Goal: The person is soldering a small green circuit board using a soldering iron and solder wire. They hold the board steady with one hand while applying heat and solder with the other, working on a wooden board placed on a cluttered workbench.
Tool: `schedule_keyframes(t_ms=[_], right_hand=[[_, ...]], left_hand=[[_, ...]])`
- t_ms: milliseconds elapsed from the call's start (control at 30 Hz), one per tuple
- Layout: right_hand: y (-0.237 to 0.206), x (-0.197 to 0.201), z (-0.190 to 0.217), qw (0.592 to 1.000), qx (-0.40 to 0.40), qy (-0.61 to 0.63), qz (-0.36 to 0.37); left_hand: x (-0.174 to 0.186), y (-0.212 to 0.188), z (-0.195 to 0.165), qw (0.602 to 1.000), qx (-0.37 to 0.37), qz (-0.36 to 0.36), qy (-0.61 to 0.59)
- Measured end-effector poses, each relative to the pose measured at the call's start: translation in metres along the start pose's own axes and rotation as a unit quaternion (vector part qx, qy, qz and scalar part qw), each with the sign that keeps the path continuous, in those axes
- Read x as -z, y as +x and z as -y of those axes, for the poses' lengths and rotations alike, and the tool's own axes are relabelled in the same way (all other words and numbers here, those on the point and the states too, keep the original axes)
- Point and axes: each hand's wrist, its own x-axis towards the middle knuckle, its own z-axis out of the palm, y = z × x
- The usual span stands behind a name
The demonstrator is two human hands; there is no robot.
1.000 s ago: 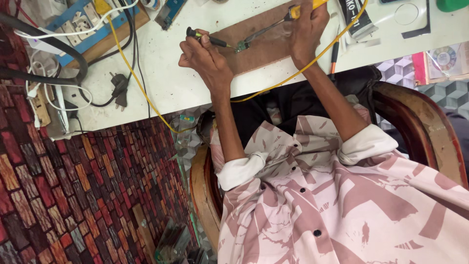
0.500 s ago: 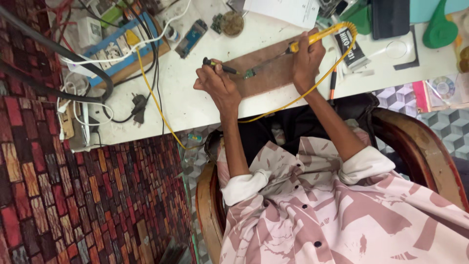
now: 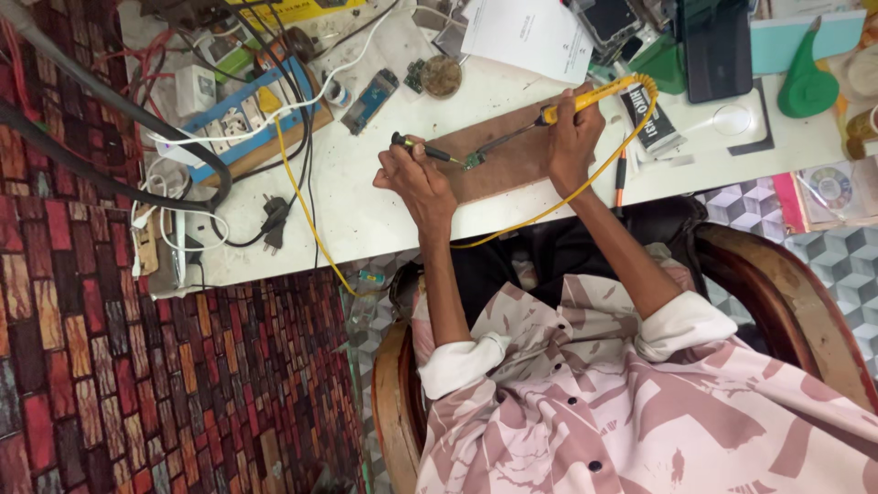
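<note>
A white workbench ran across the top of the view, with a patterned red brick-look floor below it and a wooden chair under the seated person in a pink patterned shirt. The brown wooden board near the bench's front edge served as the centre of everything. Far to the left of the board lay a blue power strip with white and black cables, and a black plug sat nearer the bench edge. Just left of the board, the left hand was closed around a slim dark tool with a green tip, which pointed toward a small green circuit board lying on the board's near-left part. Behind the board sat a small round tin and a white sheet of paper. At the board's right end, the right hand gripped the yellow handle of a soldering iron, its metal tip reaching down to the small circuit board. The iron's yellow cord looped round the right hand and ran off the bench edge. Well right of the board stood a green holder.
</note>
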Motion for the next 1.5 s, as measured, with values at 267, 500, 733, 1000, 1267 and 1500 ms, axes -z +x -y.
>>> schedule_keyframes(t_ms=[267, 500, 733, 1000, 1267, 1500], right_hand=[[-0.001, 0.000, 0.001, 1.000, -0.001, 0.007, -0.002], [-0.004, 0.000, 0.020, 0.994, 0.098, -0.038, 0.012], [-0.010, 0.002, 0.037, 0.990, 0.111, -0.087, 0.015], [-0.009, 0.002, 0.037, 0.991, 0.112, -0.067, 0.014], [-0.008, 0.004, 0.044, 0.994, 0.088, -0.063, 0.018], [-0.003, 0.003, 0.050, 0.992, 0.092, -0.090, -0.017]], left_hand=[[0.003, -0.002, -0.002, 1.000, -0.009, 0.000, 0.008], [0.002, 0.001, 0.000, 0.999, -0.027, -0.025, 0.007], [0.003, 0.001, -0.003, 1.000, -0.005, -0.022, 0.012], [0.004, 0.007, -0.006, 1.000, -0.007, -0.022, 0.014], [0.007, 0.010, -0.017, 1.000, -0.029, -0.012, 0.002], [-0.004, 0.007, -0.006, 0.999, -0.030, -0.037, -0.006]])
